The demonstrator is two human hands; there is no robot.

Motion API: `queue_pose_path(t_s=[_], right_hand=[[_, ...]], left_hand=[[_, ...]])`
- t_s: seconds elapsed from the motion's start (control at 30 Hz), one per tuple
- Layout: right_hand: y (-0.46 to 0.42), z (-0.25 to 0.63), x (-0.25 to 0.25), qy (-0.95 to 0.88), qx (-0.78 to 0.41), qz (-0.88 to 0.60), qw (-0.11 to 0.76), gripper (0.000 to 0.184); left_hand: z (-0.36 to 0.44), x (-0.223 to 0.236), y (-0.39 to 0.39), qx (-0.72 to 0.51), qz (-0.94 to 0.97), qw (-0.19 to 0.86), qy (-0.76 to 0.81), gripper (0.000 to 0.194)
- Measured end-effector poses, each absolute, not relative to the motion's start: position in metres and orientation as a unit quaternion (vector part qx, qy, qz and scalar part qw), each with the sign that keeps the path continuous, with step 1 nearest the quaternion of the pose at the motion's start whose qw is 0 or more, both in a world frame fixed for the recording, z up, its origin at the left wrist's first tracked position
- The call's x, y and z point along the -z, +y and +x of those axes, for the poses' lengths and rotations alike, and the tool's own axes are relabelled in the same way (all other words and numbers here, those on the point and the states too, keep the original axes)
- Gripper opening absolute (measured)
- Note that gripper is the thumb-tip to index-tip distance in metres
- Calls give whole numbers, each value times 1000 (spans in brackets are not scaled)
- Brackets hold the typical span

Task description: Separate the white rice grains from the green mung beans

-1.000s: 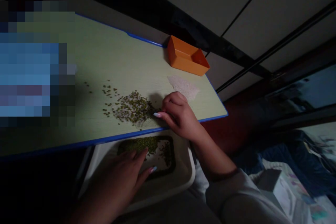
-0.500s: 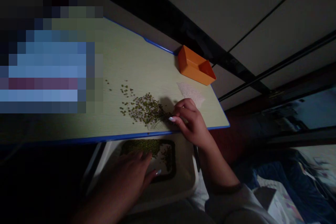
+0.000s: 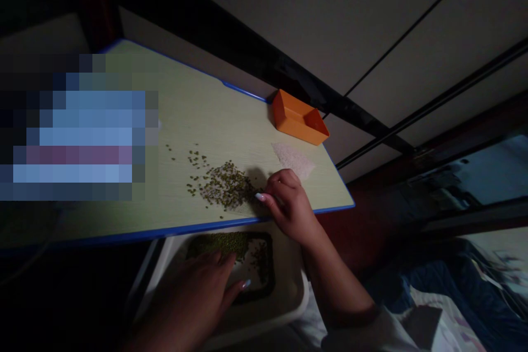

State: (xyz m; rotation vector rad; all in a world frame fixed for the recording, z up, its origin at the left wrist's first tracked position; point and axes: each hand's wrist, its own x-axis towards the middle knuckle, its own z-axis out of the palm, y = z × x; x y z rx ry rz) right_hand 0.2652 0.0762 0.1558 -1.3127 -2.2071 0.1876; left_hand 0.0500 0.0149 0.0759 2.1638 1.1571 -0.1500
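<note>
On the table lies a loose pile of green beans (image 3: 226,184) mixed with white grains that look like rice. My right hand (image 3: 289,203) is at the pile's right edge, thumb and fingers pinched together; what sits between the fingertips is hidden. Low in front of the table, my left hand (image 3: 202,280) hovers over or rests in a dark-rimmed tray (image 3: 270,269), its fingers stretched out and thumb apart. That tray holds a heap of green beans (image 3: 226,243) and some darker bits at its right side. A heap of white grains (image 3: 292,159) lies beyond my right hand.
An orange box (image 3: 301,121) stands at the table's far right edge. The pale table (image 3: 177,99) has a blue rim. Beneath its near edge is a white basin (image 3: 303,297) with the tray inside. A blurred-out blue shape covers the left; cabinet panels rise behind.
The view has shifted slightly. My right hand stays pinched at the pile's right edge, and my left hand keeps its place over the tray.
</note>
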Motion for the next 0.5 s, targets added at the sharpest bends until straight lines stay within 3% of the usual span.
queue_pose_path(t_s=[0.5], right_hand=[[81, 242, -156, -823, -83, -508, 240, 20]], left_hand=[[52, -75, 19, 79, 821, 348, 446, 57]])
